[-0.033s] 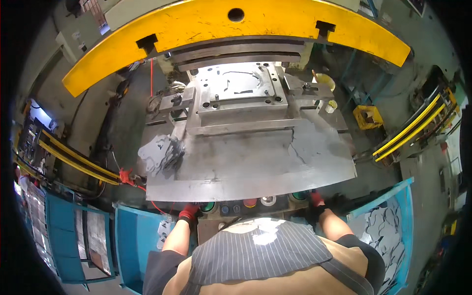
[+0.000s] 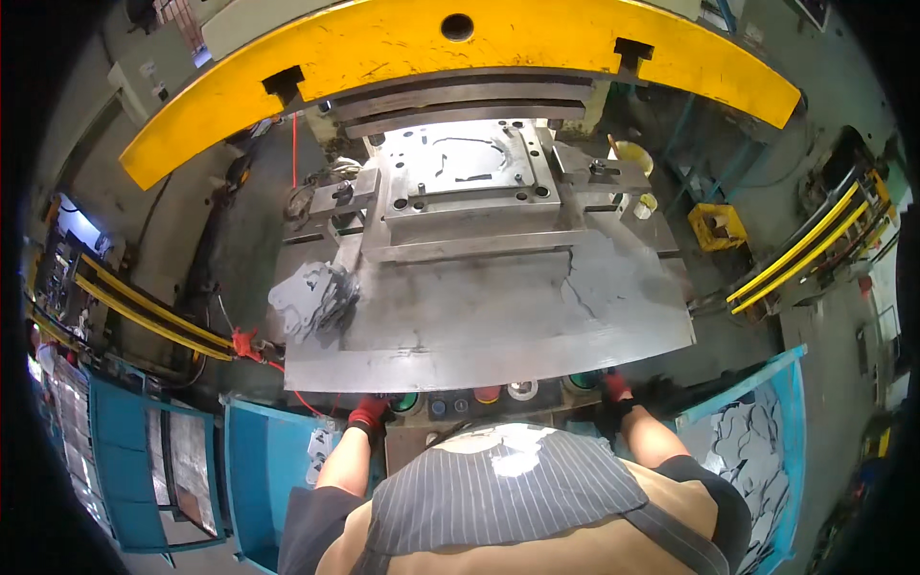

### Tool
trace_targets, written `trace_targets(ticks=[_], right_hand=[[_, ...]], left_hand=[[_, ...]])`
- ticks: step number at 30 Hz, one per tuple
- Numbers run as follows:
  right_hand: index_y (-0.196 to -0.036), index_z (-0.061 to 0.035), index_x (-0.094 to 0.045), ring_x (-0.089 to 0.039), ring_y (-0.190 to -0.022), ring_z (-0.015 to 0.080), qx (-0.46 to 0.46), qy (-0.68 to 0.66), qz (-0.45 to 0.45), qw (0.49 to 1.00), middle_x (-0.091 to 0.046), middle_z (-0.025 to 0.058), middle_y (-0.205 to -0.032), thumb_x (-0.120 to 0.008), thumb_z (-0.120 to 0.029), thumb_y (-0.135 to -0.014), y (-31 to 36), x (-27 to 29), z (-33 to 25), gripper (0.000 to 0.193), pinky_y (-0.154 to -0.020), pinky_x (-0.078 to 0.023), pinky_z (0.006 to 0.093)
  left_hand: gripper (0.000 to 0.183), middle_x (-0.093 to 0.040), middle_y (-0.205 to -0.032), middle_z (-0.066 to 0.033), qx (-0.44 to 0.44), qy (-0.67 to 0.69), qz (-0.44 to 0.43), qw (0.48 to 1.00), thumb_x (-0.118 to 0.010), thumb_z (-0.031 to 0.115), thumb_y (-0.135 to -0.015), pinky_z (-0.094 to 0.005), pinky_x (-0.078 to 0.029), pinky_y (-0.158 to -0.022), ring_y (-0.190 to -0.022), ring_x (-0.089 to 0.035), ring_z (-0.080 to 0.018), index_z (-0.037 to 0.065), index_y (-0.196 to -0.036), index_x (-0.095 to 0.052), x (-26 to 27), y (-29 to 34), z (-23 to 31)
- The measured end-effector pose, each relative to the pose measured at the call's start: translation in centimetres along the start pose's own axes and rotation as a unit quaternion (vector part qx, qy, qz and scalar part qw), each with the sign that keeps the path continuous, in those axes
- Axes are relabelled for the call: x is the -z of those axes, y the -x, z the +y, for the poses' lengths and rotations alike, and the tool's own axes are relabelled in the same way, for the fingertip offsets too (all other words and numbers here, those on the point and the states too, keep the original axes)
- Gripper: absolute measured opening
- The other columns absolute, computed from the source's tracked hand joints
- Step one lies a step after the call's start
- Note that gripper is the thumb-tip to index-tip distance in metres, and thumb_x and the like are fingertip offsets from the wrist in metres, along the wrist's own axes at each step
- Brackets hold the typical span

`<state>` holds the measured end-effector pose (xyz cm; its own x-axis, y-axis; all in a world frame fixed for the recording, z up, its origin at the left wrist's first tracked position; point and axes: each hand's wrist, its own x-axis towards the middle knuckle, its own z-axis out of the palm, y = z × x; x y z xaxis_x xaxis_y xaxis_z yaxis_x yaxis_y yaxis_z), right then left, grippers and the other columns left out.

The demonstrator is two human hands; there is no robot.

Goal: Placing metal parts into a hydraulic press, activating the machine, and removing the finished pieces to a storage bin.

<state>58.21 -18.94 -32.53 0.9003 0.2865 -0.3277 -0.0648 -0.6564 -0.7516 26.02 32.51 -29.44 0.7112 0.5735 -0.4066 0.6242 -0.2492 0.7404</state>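
Observation:
My left hand (image 2: 367,412), in a red glove, is at the left end of the button panel (image 2: 460,407), beside a green push button (image 2: 403,402). At the panel's right end my right hand (image 2: 617,387), also red-gloved, is beside another green push button (image 2: 582,381). The fingers of both hands are mostly hidden, so their grip and any contact with the buttons cannot be made out. Ahead lies the metal press table (image 2: 460,326). Beyond it, a steel die (image 2: 470,163) sits under the raised yellow press ram (image 2: 460,48).
Flat grey metal pieces (image 2: 311,297) are piled on the table's left. Blue bins stand on both sides, the right one (image 2: 797,431) holding several cut sheets. A red button (image 2: 488,394) is mid-panel. Yellow guard bars (image 2: 795,249) and a yellow crate (image 2: 717,227) are at right.

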Motion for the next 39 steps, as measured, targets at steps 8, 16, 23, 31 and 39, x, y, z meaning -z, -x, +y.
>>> trace_targets(ticks=[8, 16, 23, 31, 39], right_hand=[[-0.111, -0.0043, -0.051, -0.048, -0.103, 0.0342, 0.198, 0.173, -0.023, 0.965, -0.053, 0.0203, -0.106, -0.048, -0.006, -0.071, 0.0, 0.5, 2.8, 0.04, -0.088, -0.04, 0.0403], [-0.115, -0.0042, -0.047, -0.044, -0.108, 0.0352, 0.107, 0.017, 0.001, 0.994, -0.045, 0.0216, -0.117, -0.047, -0.004, -0.072, 2.3, 0.4, -3.5, 0.043, -0.086, -0.041, 0.0393], [-0.107, -0.0046, -0.055, -0.048, -0.105, 0.0306, 0.079, -0.087, -0.04, 0.992, -0.052, 0.0192, -0.108, -0.052, -0.016, -0.078, 4.2, 2.3, -6.6, 0.031, -0.082, -0.042, 0.0372], [-0.102, 0.0013, -0.055, -0.055, -0.083, 0.0172, -0.014, -0.19, 0.376, 0.907, -0.059, 0.0097, -0.095, -0.06, -0.018, -0.079, 2.0, 10.1, -5.3, 0.031, -0.076, -0.043, 0.0287], [-0.117, -0.0039, -0.044, -0.043, -0.112, 0.0305, 0.142, 0.192, 0.216, 0.947, -0.043, 0.0186, -0.123, -0.059, -0.041, -0.073, -13.3, 6.9, -26.3, 0.059, -0.091, -0.037, 0.0377]], left_hand=[[0.052, -0.048, -0.122, -0.0101, -0.032, -0.102, -0.064, 0.992, -0.06, 0.033, -0.075, -0.0351, -0.034, -0.095, -0.112, -0.043, -0.0264, 0.006, -0.118, -0.047, 0.0, -1.5, -2.3], [0.055, -0.043, -0.123, -0.0111, -0.208, -0.366, -0.113, 0.9, -0.064, 0.034, -0.069, -0.0374, -0.029, -0.097, -0.115, -0.036, -0.0288, 0.011, -0.117, -0.049, 0.2, -1.5, -1.7], [0.058, -0.046, -0.12, -0.0156, -0.135, -0.381, -0.082, 0.911, -0.063, 0.039, -0.067, -0.0416, -0.027, -0.097, -0.114, -0.038, -0.0307, 0.013, -0.116, -0.05, 1.6, 2.1, 0.5], [0.029, -0.052, -0.06, 0.0022, 0.023, 0.75, -0.098, 0.653, -0.045, 0.041, -0.084, -0.0246, -0.039, -0.046, -0.048, -0.045, -0.0118, 0.016, -0.078, -0.058, 4.4, 10.2, -4.1], [0.03, -0.052, -0.102, -0.0009, 0.033, 0.599, 0.428, 0.676, -0.05, 0.033, -0.083, -0.0373, -0.039, -0.078, -0.093, -0.046, -0.0166, 0.011, -0.103, -0.051, 9.0, 13.2, -6.6]])
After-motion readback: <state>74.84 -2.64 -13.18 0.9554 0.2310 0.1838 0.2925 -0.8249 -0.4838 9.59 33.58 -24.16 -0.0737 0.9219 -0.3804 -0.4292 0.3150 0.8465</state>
